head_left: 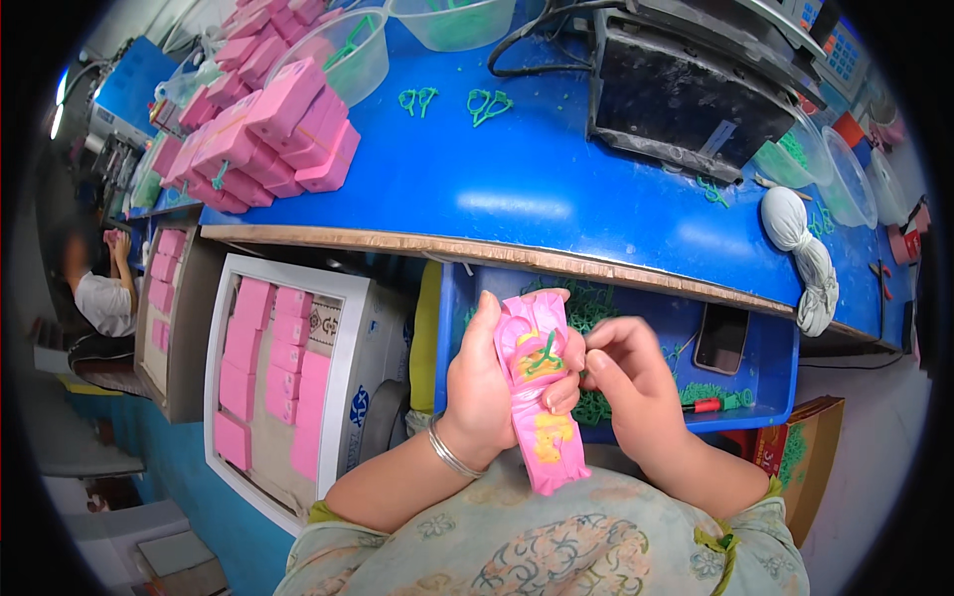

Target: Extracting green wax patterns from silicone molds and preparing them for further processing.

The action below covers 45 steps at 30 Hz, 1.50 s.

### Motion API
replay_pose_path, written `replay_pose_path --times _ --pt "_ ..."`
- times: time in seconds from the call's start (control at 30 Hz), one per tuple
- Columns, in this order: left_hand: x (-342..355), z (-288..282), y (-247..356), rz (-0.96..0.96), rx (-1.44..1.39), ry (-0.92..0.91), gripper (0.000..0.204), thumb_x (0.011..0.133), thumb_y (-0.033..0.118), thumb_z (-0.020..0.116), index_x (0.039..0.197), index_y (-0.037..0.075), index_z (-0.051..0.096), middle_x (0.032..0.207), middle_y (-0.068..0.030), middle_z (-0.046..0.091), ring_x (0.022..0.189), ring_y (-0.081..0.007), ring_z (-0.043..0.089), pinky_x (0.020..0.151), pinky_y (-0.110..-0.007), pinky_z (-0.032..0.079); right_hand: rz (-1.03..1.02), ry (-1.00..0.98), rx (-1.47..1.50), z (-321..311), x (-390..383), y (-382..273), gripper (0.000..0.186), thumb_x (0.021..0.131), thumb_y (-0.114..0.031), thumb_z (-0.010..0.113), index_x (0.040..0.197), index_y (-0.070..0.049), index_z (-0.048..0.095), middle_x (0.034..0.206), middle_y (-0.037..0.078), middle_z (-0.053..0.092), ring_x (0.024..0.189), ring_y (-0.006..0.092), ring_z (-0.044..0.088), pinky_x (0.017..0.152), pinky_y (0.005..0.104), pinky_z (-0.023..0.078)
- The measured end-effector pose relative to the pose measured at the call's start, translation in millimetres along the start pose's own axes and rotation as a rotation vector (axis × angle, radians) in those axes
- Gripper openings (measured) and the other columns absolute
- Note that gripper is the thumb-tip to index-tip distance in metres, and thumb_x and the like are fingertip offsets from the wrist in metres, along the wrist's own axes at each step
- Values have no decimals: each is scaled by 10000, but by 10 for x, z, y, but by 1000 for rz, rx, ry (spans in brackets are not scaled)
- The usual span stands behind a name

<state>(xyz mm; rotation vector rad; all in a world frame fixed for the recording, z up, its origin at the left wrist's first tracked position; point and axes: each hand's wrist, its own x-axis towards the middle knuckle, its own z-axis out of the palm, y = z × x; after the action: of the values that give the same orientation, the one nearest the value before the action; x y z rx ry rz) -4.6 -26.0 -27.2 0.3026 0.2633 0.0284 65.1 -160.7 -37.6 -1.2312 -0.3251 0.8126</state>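
My left hand (475, 392) is closed around a pink rubber mould (552, 437), folded open in front of my body. Yellow patches mark its inner faces, and a thin branching green piece (540, 355) stands out from the upper half. Close beside the mould's right edge, my right hand (641, 387) has its thumb and fingers bent together in a pinch. Whatever its fingertips hold is too small to make out. Below both hands is a blue tray (785, 382) with many small green pieces (596, 306) in it.
The tray also holds a phone (721, 338) and a red-and-black tool (704, 405). Left, a white box (231, 298) contains pink blocks. On the blue table (447, 179) stand stacked pink blocks (298, 119), clear bowls (338, 60), a dark machine (686, 94) and a white cloth bundle (795, 238). Another person (99, 288) sits far left.
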Motion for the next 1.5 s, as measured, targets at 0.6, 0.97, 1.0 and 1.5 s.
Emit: replay_pose_path --times 0.6,0.97,1.0,1.5 --pt "87 -64 61 479 1691 -318 514 673 109 669 1142 39 472 1100 -113 503 1023 -273 497 910 -369 389 -1122 -236 -1297 219 7 -574 234 593 -161 652 776 -64 543 1024 131 528 995 312 498 837 468 403" --pt "-35 -18 -25 39 397 -151 580 917 555 260 1116 42 445 832 -43 471 687 -120 455 640 -273 425 -850 -137 -1145 -31 153 -609 263 707 -136 669 945 -43 605 1164 178 475 1056 359 461 914 447 349" --pt "-39 -6 -23 21 368 -161 639 900 598 195 1107 48 447 831 -49 477 691 -124 463 635 -274 426 -828 -122 -1126 -6 159 -589 234 689 -73 662 914 -54 603 1139 168 484 1064 343 456 915 444 342" --pt "11 21 97 38 293 -82 798 805 719 293 1188 29 411 1024 -93 506 767 -188 519 690 -350 444 -850 -61 -869 -71 -40 -794 159 665 -8 659 777 -70 565 988 122 525 954 295 487 869 406 385"
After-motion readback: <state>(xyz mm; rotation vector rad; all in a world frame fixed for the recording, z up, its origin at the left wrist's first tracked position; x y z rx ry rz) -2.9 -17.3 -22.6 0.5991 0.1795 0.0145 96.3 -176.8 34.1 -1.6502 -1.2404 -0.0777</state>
